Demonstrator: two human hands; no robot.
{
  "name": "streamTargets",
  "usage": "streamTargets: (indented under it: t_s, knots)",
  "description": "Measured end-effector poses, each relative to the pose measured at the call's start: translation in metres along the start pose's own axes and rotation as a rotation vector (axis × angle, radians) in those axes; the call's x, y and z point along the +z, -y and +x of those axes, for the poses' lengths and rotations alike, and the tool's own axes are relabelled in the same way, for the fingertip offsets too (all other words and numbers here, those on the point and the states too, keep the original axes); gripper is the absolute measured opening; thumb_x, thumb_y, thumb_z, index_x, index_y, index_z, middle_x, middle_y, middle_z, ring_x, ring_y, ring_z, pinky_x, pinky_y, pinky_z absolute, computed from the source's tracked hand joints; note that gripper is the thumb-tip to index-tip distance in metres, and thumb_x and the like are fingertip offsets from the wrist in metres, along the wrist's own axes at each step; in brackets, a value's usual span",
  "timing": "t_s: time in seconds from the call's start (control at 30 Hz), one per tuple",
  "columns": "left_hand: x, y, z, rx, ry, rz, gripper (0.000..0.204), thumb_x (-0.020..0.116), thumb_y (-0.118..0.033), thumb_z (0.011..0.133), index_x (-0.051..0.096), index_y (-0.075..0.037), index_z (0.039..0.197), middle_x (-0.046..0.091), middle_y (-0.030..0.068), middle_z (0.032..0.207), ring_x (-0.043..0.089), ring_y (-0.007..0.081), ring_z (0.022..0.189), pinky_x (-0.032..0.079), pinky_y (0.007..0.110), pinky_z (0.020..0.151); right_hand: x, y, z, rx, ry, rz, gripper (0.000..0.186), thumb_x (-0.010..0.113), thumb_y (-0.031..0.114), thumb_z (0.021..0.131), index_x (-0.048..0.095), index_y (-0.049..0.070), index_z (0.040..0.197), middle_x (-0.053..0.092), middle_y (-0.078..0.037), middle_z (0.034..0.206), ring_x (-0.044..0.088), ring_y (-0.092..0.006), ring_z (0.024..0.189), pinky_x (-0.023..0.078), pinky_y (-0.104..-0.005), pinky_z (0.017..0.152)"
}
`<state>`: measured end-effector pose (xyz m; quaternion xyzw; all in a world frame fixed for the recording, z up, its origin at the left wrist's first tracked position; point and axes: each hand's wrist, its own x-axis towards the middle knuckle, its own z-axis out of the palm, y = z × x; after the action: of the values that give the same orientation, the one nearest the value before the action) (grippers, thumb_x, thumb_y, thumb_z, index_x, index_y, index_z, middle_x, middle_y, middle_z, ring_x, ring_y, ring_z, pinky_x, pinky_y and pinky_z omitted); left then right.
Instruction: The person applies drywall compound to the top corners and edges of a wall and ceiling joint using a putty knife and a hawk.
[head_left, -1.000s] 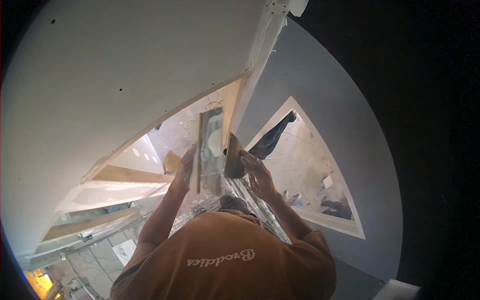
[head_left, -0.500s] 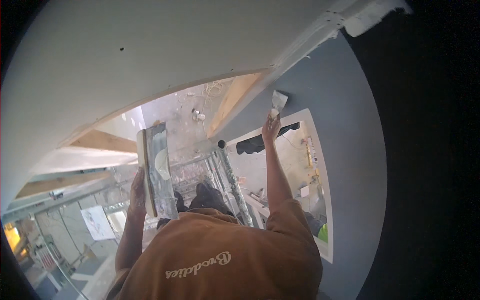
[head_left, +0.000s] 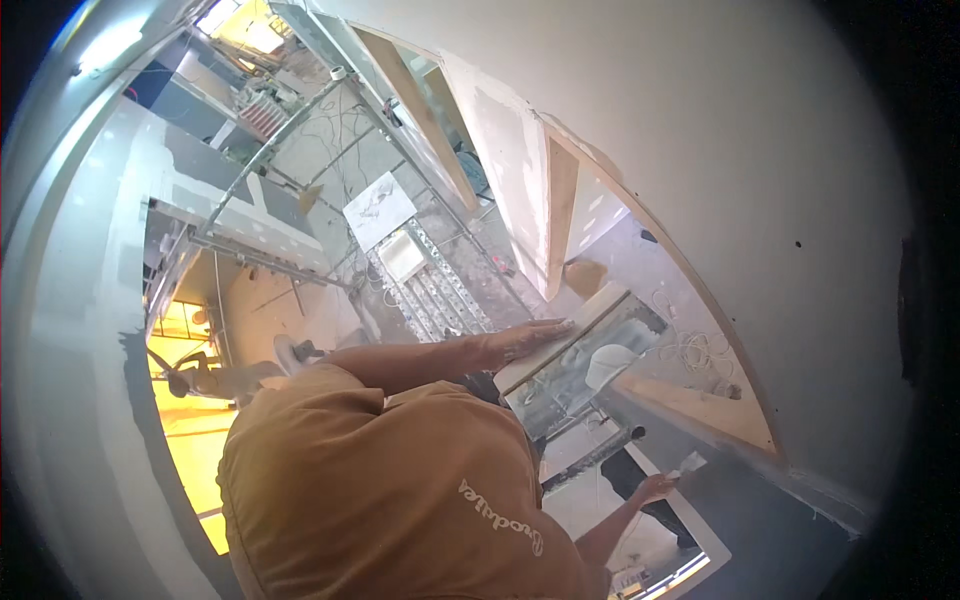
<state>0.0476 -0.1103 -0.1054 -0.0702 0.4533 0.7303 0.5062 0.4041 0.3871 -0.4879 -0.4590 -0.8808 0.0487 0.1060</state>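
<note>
Trowel [head_left: 560, 383] out front, left hand [head_left: 520, 341] closed on handle [head_left: 592, 310]: stiff, probably light, best held mid-handle, level. Soft-looking filler [head_left: 610, 366] sits by opposite long edge, may slide. Right hand [head_left: 655, 487] pinches knife [head_left: 688, 464] near window-frame corner [head_left: 715, 548]. Since earlier frame: view swung round, trowel now slanting.

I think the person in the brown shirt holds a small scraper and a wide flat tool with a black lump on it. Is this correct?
Not quite: the lump is whitish, as the head view shows. The brown shirt, small scraper and wide flat tool are right.
</note>
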Motion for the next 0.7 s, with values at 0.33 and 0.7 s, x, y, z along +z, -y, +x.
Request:
streamTargets:
  t_s: [0.33, 0.7]
  knots:
    - [-0.012, 0.018, 0.002, 0.176, -0.335, 0.086, 0.046, 0.046, -0.046, 0.105, 0.059, -0.009, 0.128, 0.063, 0.0022, 0.101, 0.064, 0.0131, 0.087, 0.055, 0.028, 0.072, -0.053, 0.122, -0.021, 0.183, -0.173, 0.483, 0.022, 0.065, 0.017, 0.089, 0.064, 0.001, 0.104, 0.063, -0.016, 0.112, 0.061, -0.0338, 0.101, 0.051, -0.0440, 0.083]
    - [-0.031, 0.015, -0.004, 0.084, -0.201, 0.009, 0.043, 0.047, -0.046, 0.105, 0.058, -0.009, 0.126, 0.067, 0.0052, 0.100, 0.067, 0.0155, 0.085, 0.058, 0.031, 0.074, -0.130, 0.115, 0.017, 0.346, -0.253, 1.149, 0.034, 0.063, 0.021, 0.098, 0.064, -0.007, 0.117, 0.070, -0.016, 0.103, 0.068, -0.0229, 0.090, 0.052, -0.0342, 0.074]
